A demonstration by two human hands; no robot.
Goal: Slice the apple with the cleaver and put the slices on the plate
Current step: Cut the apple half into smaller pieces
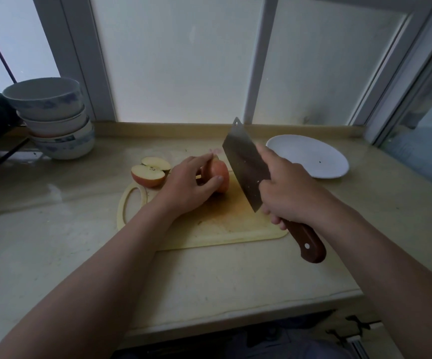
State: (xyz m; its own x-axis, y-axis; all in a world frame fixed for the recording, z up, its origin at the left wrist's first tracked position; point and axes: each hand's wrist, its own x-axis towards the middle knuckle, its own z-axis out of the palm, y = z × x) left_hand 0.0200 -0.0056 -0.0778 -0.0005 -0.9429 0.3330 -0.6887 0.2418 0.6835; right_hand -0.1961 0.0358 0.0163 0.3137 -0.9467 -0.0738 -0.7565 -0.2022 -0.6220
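While the cleaver (243, 161) hangs just right of the apple half (221, 174), edge tilted and apart from the fruit, we enter the step in hand as slicing this piece on the cutting board (222, 224).

Item, method, as we judge it: bring the blade down square, close beside the left hand (191, 182) with its fingertips tucked back from the edge. Take thin, even cuts and steady the half so it cannot roll.

Item, left hand: fingers and thumb curled over the apple half, holding it on the board.

Item, right hand (290, 193): closed round the cleaver's wooden handle, forefinger laid along the flat of the blade.

Item, two cut pieces (148, 174): at the board's far left corner, well apart from the blade.

Item, plate (310, 154): on the table (209, 275), right of the board, beyond the right hand; we see no slices on it.
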